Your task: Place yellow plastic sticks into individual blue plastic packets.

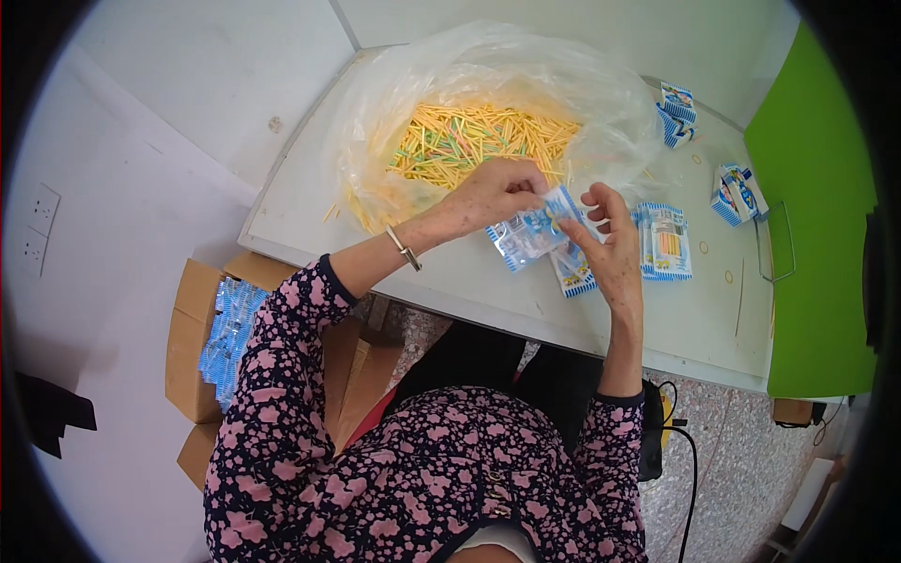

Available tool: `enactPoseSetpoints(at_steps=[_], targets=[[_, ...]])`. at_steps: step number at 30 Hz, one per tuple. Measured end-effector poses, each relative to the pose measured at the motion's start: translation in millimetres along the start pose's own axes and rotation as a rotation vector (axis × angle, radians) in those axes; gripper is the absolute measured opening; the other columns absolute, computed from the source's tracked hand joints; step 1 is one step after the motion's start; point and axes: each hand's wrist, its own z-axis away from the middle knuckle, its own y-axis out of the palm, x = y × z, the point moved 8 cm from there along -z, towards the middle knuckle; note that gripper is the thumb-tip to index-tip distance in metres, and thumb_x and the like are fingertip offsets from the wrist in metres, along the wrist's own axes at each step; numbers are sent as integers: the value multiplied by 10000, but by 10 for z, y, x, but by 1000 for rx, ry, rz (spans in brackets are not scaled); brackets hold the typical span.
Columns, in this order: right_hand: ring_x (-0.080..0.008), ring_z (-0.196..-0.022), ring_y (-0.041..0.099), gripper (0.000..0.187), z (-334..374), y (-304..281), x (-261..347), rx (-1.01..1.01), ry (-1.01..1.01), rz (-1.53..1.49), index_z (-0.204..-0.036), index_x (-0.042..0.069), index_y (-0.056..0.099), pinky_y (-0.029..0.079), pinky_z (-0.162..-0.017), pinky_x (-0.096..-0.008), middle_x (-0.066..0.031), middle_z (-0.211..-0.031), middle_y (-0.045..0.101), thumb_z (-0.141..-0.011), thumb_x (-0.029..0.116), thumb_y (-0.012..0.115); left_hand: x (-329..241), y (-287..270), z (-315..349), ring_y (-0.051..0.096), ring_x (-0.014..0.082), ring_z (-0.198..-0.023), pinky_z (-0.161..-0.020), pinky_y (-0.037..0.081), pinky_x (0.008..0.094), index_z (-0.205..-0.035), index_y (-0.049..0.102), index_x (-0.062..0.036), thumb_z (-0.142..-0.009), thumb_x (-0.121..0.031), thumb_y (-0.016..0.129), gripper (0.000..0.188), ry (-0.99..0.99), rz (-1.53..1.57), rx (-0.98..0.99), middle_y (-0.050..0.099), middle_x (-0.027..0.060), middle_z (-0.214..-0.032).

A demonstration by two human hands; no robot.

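White tabletop (690, 314) beside green panel (821, 225) lies beneath left hand (502, 188) pinching packet (537, 232).

Left hand (495, 190) pinches a packet (527, 233) — yellow sticks (460, 141) beyond.

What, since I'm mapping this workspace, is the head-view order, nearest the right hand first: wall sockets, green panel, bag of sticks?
1. Bag of sticks: just beyond the right hand, leftward.
2. Green panel: on the right.
3. Wall sockets: far left.

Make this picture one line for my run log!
left hand: pinching packet | right hand: thumb on same packet | table: open bag of colored sticks | lower left: box of blue packets
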Motion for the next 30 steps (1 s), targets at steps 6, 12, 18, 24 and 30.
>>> enactPoseSetpoints(at_steps=[6, 12, 18, 24, 30], targets=[[-72, -622, 515, 209, -54, 126, -97, 239, 110, 73, -909, -15, 560, 407, -538, -209, -23, -728, 585, -780, 111, 665, -197, 184, -84, 552, 80, -741, -681, 452, 227, -881, 594, -11, -810, -87, 628, 110, 47, -223, 133, 585, -2, -771], [-57, -657, 528, 139, 22, -66, -215, 46, 194, -321, -915, 8, 561, 415, -596, -204, -12, -742, 596, -815, 79, 628, 74, 85, 13, 551, 104, -646, -587, 440, 242, -821, 624, 9, -745, -137, 677, 174, -260, 192, -13, 604, 50, -678], [-162, -753, 554, 201, 98, 11, 333, 16, -320, 412, -905, -17, 598, 422, -644, -290, -103, -796, 602, -740, 73, 668, -100, 75, 81, 515, 85, -582, -537, 409, 250, -809, 650, 1, -745, -140, 669, 156, -7, -126, -2, 587, 43, -626], [-130, -588, 487, 146, 138, 209, 86, 139, -121, 221, -798, -42, 612, 386, -542, -287, -95, -664, 574, -774, 98, 645, -137, 82, 201, 513, 77, -604, -562, 419, 242, -870, 644, -12, -788, -115, 634, 132, 85, -352, 22, 603, 58, -661], [-64, -543, 392, 186, 168, 300, -45, 225, 5, 90, -771, -43, 600, 331, -476, -251, -19, -570, 482, -837, 131, 604, -219, 73, 241, 530, 135, -575, -560, 428, 277, -874, 636, -5, -807, -116, 614, 132, 201, -481, 12, 604, 97, -659]])
